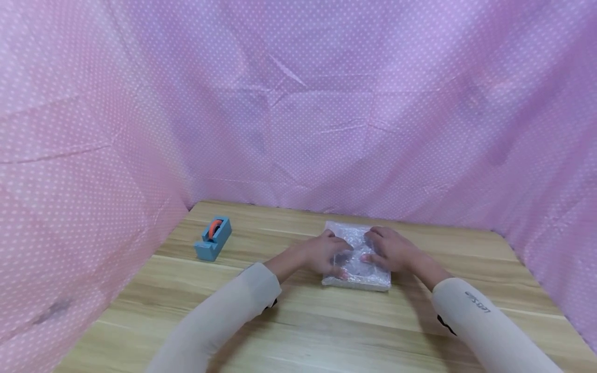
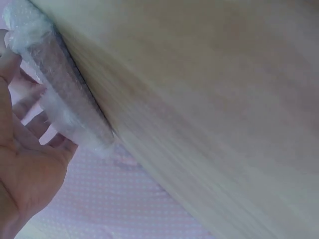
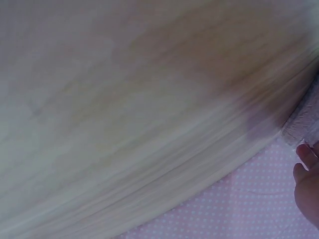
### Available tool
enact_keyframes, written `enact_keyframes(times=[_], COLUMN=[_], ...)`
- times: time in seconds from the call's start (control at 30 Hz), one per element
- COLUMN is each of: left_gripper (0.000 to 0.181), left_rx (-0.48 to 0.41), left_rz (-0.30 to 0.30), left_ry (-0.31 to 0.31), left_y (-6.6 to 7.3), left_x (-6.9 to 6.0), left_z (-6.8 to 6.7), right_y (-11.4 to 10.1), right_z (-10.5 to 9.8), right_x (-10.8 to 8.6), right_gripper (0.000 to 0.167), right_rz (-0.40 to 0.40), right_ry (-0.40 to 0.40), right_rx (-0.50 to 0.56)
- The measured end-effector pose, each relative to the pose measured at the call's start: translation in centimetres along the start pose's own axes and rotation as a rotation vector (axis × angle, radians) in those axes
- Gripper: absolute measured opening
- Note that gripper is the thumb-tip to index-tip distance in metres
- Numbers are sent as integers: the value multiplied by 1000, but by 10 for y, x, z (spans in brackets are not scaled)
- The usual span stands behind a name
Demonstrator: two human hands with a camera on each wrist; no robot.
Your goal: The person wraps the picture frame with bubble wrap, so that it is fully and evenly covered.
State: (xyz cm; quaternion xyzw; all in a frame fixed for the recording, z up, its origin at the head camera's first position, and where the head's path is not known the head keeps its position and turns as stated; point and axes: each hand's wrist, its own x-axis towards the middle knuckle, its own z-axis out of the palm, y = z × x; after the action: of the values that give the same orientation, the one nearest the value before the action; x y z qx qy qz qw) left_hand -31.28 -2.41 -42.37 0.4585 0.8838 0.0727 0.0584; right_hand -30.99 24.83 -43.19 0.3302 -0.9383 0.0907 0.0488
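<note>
A flat rectangular package in clear bubble wrap [image 1: 356, 282] lies on the wooden table; what is inside cannot be made out. My left hand [image 1: 322, 254] rests on its left side with the fingers spread over the top. From the other side my right hand [image 1: 393, 250] lies on the right part of the wrap, fingers reaching inward. In the left wrist view the wrapped package [image 2: 70, 84] shows its thick side edge, and the left fingers lie against the wrap. Only a corner of the package [image 3: 303, 122] and part of the right hand [image 3: 308, 186] appear in the right wrist view.
A blue tape dispenser [image 1: 213, 243] with an orange roll [image 1: 214, 228] stands at the table's left rear. Pink polka-dot cloth [image 1: 298, 129] hangs behind the table [image 1: 298, 321] and along both sides.
</note>
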Motion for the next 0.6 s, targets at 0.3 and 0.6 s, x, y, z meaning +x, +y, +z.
enact_keyframes(times=[0.3, 0.6], left_gripper=[57, 57], left_rx=[82, 89], left_rz=[71, 38], left_ry=[-98, -136], left_y=[5, 9], left_x=[-5, -6], left_z=[-2, -7], right_y=[-1, 10], right_z=[-3, -8], right_x=[1, -1], right_gripper=[70, 87], right_rz=[-1, -65], right_ry=[-10, -65], right_rx=[8, -23])
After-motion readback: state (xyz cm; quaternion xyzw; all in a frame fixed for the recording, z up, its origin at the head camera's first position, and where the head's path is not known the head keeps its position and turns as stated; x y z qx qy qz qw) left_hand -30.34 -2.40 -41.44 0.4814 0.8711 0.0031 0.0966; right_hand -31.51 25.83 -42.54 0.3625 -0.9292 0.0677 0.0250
